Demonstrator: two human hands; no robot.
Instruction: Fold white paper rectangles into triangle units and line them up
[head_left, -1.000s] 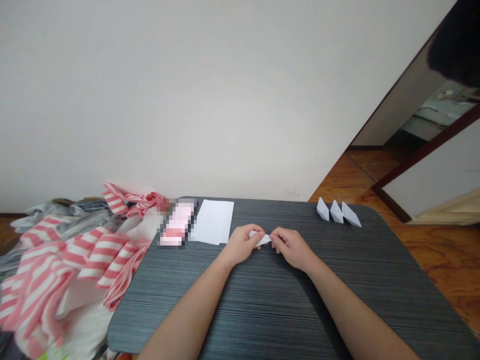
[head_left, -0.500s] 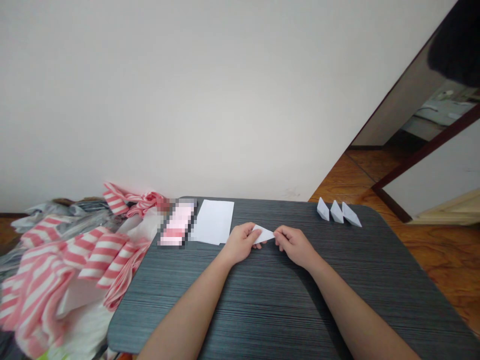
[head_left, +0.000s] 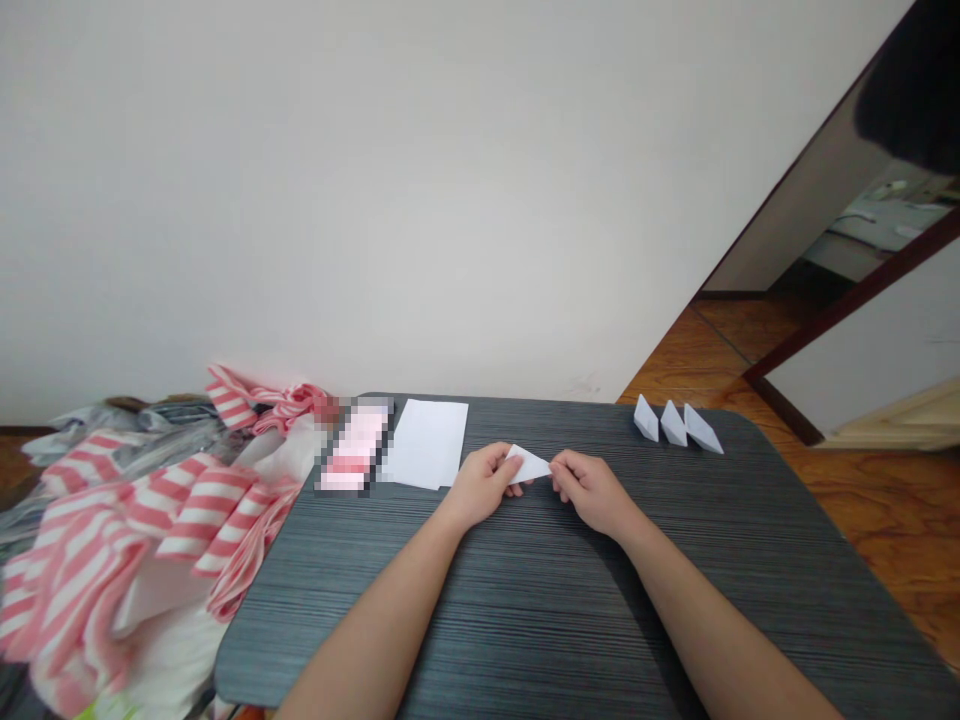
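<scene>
Folded paper (head_left: 530,465), tip pointing right.

Folded paper piece (head_left: 529,465): white, creased into a flat, pointed shape, gripped between both hands above the dark counter (head_left: 525,620); tip directed right; wide end partly covered by fingers (head_left: 512,470).

Pale wall (head_left: 420,200), plain, softly lit, behind the table; table (head_left: 525,630), dark, fine-grained, corners rounded; floor (head_left: 682,355), brown, wood-look, glossy, beyond the wall's edge; doorway at right, dark-red frame (head_left: 855,300); clothes (head_left: 97,560), striped and plain, heaped beside the table.
</scene>
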